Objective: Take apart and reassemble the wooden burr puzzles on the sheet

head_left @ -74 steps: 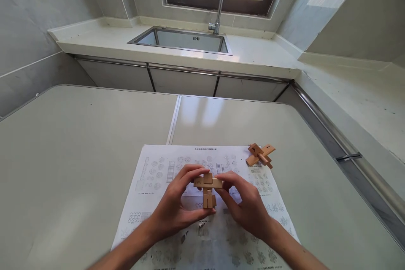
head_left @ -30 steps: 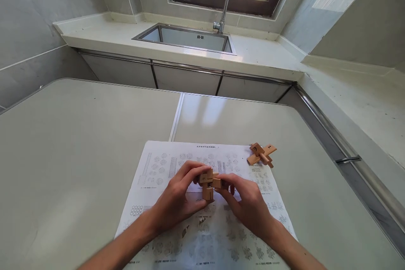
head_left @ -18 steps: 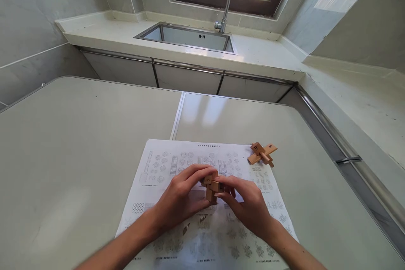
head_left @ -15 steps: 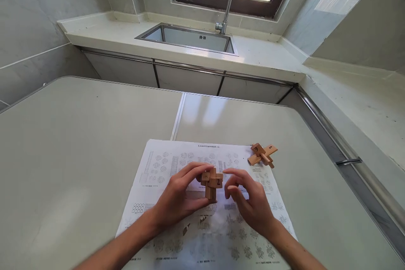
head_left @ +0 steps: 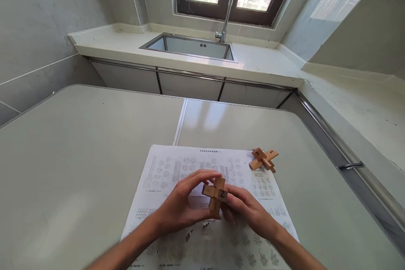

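A small wooden interlocking puzzle (head_left: pixel 215 196), with a "2" marked on one block end, is held above the printed sheet. My left hand (head_left: pixel 182 198) grips it from top and bottom, index finger on its upper end and thumb under its lower end. From the right side, my right hand (head_left: pixel 248 209) closes its fingers on the block marked "2"; some of those fingertips are hidden behind the puzzle. A second wooden puzzle (head_left: pixel 264 160), marked "3" and "2", lies at the sheet's upper right corner, apart from both hands.
Under my hands the printed sheet (head_left: pixel 148 198) of puzzle diagrams, with worn spots, covers part of the pale table (head_left: pixel 79 168). A seam strip (head_left: pixel 181 122) crosses the tabletop. Beyond stand a counter (head_left: pixel 104 44) with a sink (head_left: pixel 196 46) and a tap (head_left: pixel 226 12) under a window.
My right hand has moved left and now touches the puzzle, where before it hovered apart with curled fingers. The held puzzle has tilted slightly. The whole view has shifted down a little.
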A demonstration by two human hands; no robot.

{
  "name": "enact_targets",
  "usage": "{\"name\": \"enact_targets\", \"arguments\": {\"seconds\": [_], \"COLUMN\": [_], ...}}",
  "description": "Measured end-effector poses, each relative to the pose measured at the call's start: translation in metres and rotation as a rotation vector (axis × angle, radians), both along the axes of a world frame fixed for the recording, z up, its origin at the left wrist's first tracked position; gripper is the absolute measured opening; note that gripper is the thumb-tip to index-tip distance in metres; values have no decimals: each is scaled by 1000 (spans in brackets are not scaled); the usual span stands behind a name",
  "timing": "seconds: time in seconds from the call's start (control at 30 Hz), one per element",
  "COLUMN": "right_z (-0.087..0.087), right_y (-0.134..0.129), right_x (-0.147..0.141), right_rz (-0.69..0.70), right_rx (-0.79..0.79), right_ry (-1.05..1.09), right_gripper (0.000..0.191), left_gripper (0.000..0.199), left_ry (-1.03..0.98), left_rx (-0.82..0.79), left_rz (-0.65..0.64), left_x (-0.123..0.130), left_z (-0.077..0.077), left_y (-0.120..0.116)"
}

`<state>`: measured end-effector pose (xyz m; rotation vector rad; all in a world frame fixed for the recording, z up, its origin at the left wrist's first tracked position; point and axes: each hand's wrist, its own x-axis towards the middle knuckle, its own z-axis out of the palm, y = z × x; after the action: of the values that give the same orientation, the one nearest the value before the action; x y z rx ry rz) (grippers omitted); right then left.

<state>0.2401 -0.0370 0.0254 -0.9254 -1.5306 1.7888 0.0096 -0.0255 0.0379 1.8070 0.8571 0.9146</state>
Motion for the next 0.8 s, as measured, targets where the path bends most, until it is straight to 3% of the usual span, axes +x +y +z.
{"name": "enact_targets", "arguments": {"seconds": [0.1,0.27,0.4,0.67,0.8], "right_z": [-7,-14,-16,-21,-19], "right_y": [4,17,24,28,30], "right_x": [2,12,15,11,14], "right_rz": [-128,-258,-318,-371,-431], "right_rx": [-162,-459,-450,-457,-551], "right_ry": [102,311,402,490,658], "right_gripper": [47,38,31,35,24], "left_gripper": [80,51,40,27,24], "left_ry": [51,36,53,105,120], "left_rx": [-56,-46,-38,-38,-60], "left_rz": [116,267,276,260,250], "left_x": [-2,-3,-2,-2,-2], "left_z": [-4,-11,-12,-9,-9], "left_y": [3,8,9,8,9]}}
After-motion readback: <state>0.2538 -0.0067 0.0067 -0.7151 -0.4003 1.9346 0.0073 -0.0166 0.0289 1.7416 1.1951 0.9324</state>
